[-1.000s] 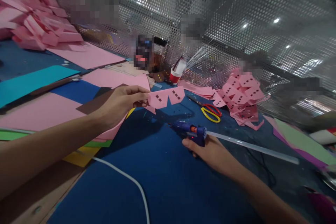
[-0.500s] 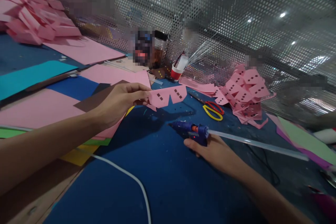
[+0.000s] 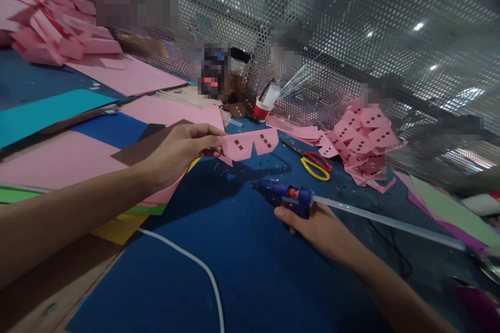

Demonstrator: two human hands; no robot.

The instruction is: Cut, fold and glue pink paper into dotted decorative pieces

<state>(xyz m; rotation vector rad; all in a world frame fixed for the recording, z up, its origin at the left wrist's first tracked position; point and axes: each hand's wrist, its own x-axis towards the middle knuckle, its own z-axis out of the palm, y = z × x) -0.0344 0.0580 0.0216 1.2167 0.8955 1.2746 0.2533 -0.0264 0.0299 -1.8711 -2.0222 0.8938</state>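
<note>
Between the thumb and fingers of my left hand (image 3: 195, 141) is a pink paper cutout (image 3: 244, 146), held up above the blue tabletop. The cutout has a V-shaped notch and small dark brown squares on it. My right hand (image 3: 312, 226) is wrapped round the handle of a blue glue gun (image 3: 285, 192). Its nozzle points left, below the cutout and apart from it. A long clear glue stick (image 3: 383, 218) sticks out of the gun's back. Scissors (image 3: 317, 164) with red and yellow handles lie just beyond the gun.
Similar pink cutouts (image 3: 367, 135) are heaped at the right back. A red and white cup (image 3: 264, 106) holds thin sticks near the perforated metal screen (image 3: 332, 21). Coloured paper sheets (image 3: 58, 161) cover the left side. A white cable (image 3: 195, 257) crosses the front; pink folded paper (image 3: 58, 21) is piled far left.
The glue gun and my right hand have shifted very slightly. My left hand keeps the pink cutout in nearly the same place.
</note>
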